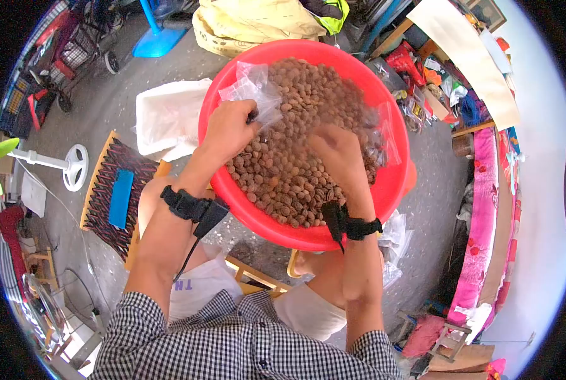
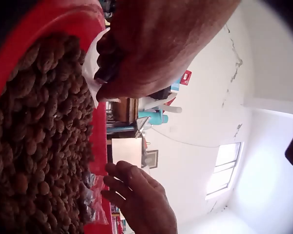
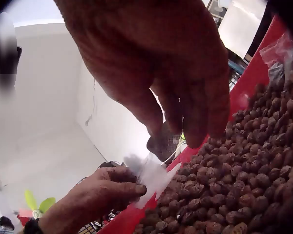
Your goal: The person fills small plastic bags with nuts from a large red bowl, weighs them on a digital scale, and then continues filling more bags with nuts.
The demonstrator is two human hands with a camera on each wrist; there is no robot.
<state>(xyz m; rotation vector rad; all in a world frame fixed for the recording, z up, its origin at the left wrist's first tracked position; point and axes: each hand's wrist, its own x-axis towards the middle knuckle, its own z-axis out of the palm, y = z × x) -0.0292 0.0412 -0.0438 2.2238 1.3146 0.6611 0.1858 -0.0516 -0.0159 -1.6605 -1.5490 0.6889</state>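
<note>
Brown, wrinkled nuts or pits point(image 1: 283, 183) fill much of a round red tub point(image 1: 257, 231). My left hand point(image 1: 231, 130) pinches a clear plastic bag point(image 1: 251, 82) at the tub's left side; in the left wrist view the pale bag point(image 2: 91, 66) hangs from the fingers. Over the heap is my right hand point(image 1: 341, 152), blurred in the head view. Its fingers look loosely bent and apart in the left wrist view, where the hand point(image 2: 144, 202) shows nothing held. A dark shape near its fingertips in the right wrist view is unclear. More clear plastic point(image 1: 375, 136) lies at the tub's right side.
A white foam box point(image 1: 169, 120) stands left of the tub, near a slatted stool with a blue piece point(image 1: 121, 198) on it. Behind are a yellow sack point(image 1: 251, 25) and a blue stand base point(image 1: 159, 43). Cluttered shelves and pink cloth point(image 1: 476, 234) line the right side.
</note>
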